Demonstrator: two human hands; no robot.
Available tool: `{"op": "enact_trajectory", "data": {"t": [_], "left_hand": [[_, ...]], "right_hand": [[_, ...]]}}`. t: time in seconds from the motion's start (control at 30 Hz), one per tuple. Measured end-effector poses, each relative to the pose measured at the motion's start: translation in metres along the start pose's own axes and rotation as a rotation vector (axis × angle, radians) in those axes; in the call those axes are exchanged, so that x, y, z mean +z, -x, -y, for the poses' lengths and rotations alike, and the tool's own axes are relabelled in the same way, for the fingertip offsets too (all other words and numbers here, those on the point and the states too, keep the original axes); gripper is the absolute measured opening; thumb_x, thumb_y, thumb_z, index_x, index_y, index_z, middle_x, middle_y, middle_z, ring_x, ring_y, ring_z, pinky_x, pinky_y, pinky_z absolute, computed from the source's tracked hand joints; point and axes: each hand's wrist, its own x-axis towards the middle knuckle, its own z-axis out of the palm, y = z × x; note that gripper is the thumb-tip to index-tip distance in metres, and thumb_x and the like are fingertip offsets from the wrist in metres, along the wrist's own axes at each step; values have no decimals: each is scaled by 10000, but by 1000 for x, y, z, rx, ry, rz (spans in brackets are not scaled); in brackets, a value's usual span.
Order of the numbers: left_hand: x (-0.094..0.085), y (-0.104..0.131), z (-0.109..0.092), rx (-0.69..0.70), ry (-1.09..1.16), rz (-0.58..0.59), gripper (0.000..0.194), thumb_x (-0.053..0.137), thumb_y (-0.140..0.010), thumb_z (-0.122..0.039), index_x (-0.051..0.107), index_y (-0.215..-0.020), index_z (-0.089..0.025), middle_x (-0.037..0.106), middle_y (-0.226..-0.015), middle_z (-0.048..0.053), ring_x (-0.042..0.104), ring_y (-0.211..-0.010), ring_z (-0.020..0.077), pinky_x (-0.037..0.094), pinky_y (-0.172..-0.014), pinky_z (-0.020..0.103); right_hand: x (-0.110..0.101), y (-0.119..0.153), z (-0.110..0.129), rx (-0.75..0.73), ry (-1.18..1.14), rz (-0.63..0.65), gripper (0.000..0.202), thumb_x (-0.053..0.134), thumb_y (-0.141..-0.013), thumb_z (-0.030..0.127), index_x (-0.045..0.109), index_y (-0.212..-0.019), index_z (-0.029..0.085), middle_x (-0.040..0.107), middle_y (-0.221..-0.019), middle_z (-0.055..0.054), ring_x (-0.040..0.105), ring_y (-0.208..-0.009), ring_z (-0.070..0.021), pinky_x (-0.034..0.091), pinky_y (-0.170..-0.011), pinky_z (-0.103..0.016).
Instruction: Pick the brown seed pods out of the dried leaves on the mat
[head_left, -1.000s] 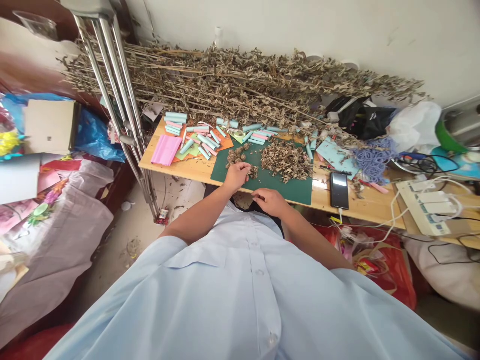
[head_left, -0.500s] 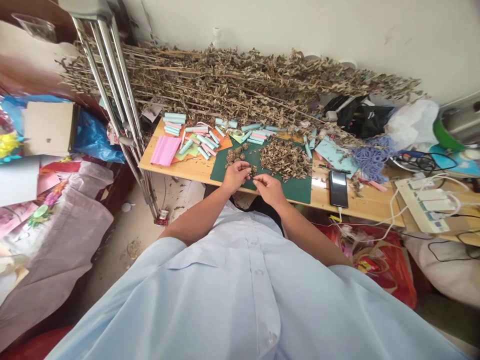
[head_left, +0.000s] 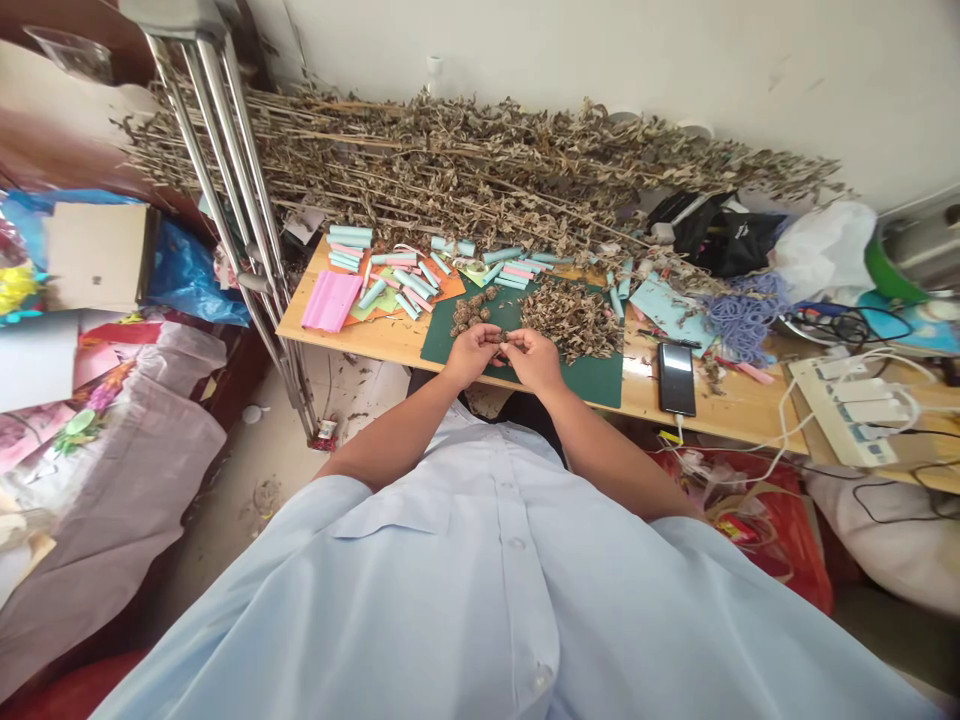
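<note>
My left hand [head_left: 472, 355] and my right hand [head_left: 534, 358] meet over the front of a green cutting mat [head_left: 592, 385]. Between their fingertips they pinch a small clump of dried leaves [head_left: 503, 337], partly covered by the fingers. Just beyond my left hand lie several rolled balls of dried leaves [head_left: 469, 312]. A loose heap of dried leaves [head_left: 574, 318] spreads on the mat to the right, beyond my right hand.
Long dried leafy stalks [head_left: 450, 165] lie along the wall. Blue and pink paper rolls [head_left: 409, 280] cover the table's left part. To the right are a phone [head_left: 677, 378] on a cable and a power strip [head_left: 847, 410]. Metal crutches [head_left: 225, 150] lean at the left.
My right hand has shifted slightly left and closer to my left hand, so the fingertips of both now come together on the clump. The surroundings look the same.
</note>
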Motion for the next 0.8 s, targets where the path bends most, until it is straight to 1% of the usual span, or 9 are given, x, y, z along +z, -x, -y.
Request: {"op": "enact_trajectory", "data": {"t": [0.1,0.23,0.3,0.53,0.6,0.7,0.8], "left_hand": [[0,0,2,-1,-12,7,328,680,-779,-64,603,-1093,-119,681,-888,30,670,-676,111,596,-602,246],[1,1,1,-15,-31,-10,344,681,-787,-70,593,-1114,-127,675,-854,17,675,-649,111,590,-600,245],[2,1,0,-29,-33,-25,346,686,-786,-70,590,-1114,-130,670,-839,9,677,-644,106,589,-610,242],[2,0,-1,-19,17,-37,292,658,-808,-66,574,-1084,-116,664,-797,0,669,-621,98,592,-617,251],[2,0,0,-10,23,-38,243,653,-814,-70,577,-1041,-116,664,-780,-2,673,-626,101,594,-619,253],[1,-1,2,13,38,-33,168,648,-816,-65,588,-966,-111,654,-744,-6,683,-629,110,599,-621,259],[0,-2,5,13,53,-22,145,652,-819,-71,611,-953,-107,660,-735,-5,686,-627,113,605,-628,266]], "right_hand": [[3,-3,-3,1,-3,20,268,632,-782,302,692,-1030,219,752,-898,-32,716,-758,-202,597,-767,-377],[4,-4,-2,41,-64,29,295,590,-774,269,668,-1051,206,737,-877,-32,704,-673,-183,594,-699,-350],[3,-4,-2,44,-51,11,291,583,-774,275,671,-1042,202,735,-875,-38,696,-672,-184,590,-697,-349],[-3,-11,-6,-26,-3,-83,261,619,-815,349,696,-1010,194,749,-905,-71,704,-806,-224,588,-774,-381],[-5,-11,-5,-28,12,-88,241,633,-821,364,707,-980,199,752,-893,-70,707,-788,-229,587,-765,-382],[-6,-9,-1,-7,23,-47,229,630,-840,382,729,-941,203,750,-836,-59,706,-700,-221,585,-716,-373],[-5,-6,4,-5,15,-25,256,629,-847,396,745,-966,202,761,-867,-65,707,-665,-212,587,-703,-368]]}}
